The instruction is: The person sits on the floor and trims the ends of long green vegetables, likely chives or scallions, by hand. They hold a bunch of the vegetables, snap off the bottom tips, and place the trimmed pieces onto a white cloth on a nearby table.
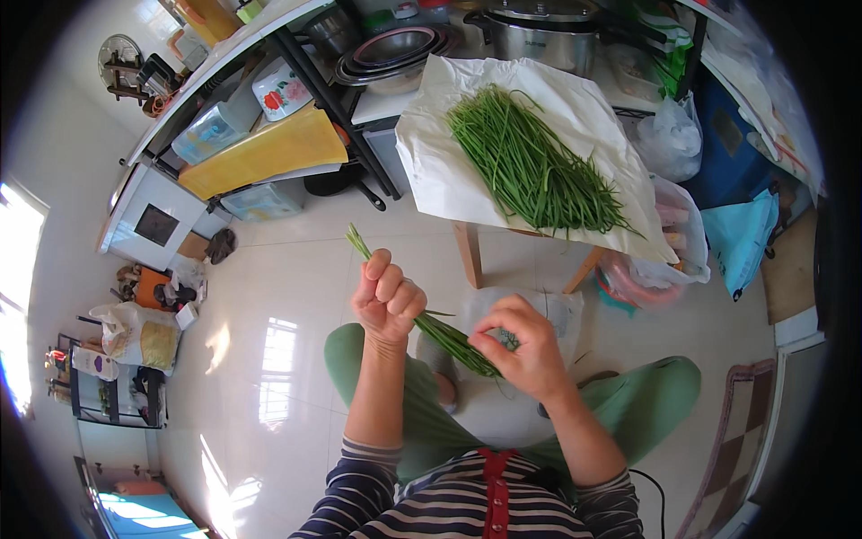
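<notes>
My left hand (389,296) is closed around a bunch of long green stalks, likely garlic chives (450,337); pale stem ends stick out above the fist and the green blades slant down to the right. My right hand (515,343) is beside the lower blades, thumb and forefinger close together at them; whether they pinch a blade I cannot tell. Beyond both hands, a large heap of the same greens (539,162) lies on white paper (431,162) over a wooden-legged stool or small table. Below my right hand, a clear plastic bag (569,313) lies on the floor between my feet.
Behind the paper, a shelf holds stacked metal basins (394,50) and a pressure cooker (539,44). To the right are plastic bags (697,252) and a light blue bag (741,239). A frying pan (333,182) sits low under the left shelf. My green-trousered knees flank my hands.
</notes>
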`<state>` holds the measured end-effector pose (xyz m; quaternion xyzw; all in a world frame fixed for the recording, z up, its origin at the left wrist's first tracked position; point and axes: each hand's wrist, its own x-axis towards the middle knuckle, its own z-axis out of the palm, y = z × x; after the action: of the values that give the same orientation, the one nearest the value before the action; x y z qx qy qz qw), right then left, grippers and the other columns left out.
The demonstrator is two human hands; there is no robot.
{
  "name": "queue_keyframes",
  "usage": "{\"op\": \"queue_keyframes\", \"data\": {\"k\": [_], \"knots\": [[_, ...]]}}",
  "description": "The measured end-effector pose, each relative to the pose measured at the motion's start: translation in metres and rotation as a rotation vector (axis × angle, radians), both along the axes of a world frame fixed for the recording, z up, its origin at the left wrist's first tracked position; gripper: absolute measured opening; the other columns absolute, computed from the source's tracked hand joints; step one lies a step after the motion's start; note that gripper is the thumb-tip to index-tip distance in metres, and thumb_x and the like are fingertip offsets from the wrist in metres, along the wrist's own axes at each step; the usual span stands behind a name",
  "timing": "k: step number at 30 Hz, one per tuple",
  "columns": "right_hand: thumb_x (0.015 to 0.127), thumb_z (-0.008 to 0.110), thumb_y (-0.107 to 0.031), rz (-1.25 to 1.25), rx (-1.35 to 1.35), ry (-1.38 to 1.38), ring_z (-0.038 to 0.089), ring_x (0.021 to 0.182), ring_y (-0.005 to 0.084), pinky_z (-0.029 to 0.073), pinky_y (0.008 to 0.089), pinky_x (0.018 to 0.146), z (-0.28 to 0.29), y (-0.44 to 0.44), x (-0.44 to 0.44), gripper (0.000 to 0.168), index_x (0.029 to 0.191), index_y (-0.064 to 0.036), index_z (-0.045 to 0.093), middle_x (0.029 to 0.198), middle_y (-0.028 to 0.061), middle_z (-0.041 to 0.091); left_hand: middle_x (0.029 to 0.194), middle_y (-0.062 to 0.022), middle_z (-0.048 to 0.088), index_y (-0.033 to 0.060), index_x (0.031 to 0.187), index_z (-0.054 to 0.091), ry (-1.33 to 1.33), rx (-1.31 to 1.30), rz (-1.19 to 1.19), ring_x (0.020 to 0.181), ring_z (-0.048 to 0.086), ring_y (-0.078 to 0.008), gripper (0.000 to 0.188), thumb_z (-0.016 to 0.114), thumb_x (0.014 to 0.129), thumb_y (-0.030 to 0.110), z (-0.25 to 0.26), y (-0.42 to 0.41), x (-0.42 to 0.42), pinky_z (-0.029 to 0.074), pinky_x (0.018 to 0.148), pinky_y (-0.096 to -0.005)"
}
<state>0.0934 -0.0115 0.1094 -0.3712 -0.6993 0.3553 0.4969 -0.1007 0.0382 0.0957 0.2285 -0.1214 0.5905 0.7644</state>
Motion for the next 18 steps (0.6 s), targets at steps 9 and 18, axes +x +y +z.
{"op": "queue_keyframes", "data": {"k": [9, 18], "knots": [[0.071, 0.061, -0.005, 0.114, -0.118, -0.034, 0.050, 0.065, 0.0169, 0.041, 0.0270, 0.061, -0.008, 0.006, -0.018, 0.008, 0.072, 0.001, 0.055, 0.069, 0.0054, 0.052, 0.054, 0.0036, 0.029, 0.0123, 0.084, 0.040, 0.040, 0.040, -0.105, 0.039, 0.019, -0.0079, 0.020, 0.030, 0.092, 0.027, -0.009, 0.000, 0.006, 0.018, 0.036, -0.0223], [0.081, 0.054, -0.012, 0.344, -0.776, 0.302, 0.048, 0.068, 0.0066, 0.038, 0.0188, 0.064, -0.019, 0.014, -0.006, 0.011, 0.078, -0.002, 0.055, 0.075, 0.0010, 0.055, 0.054, 0.0035, 0.029, 0.0127, 0.083, 0.040, -0.009, -0.037, -0.136, 0.038, 0.023, -0.0081, 0.020, 0.029, 0.093, 0.027, -0.013, -0.002, 0.009, 0.024, 0.037, -0.0222]]}}
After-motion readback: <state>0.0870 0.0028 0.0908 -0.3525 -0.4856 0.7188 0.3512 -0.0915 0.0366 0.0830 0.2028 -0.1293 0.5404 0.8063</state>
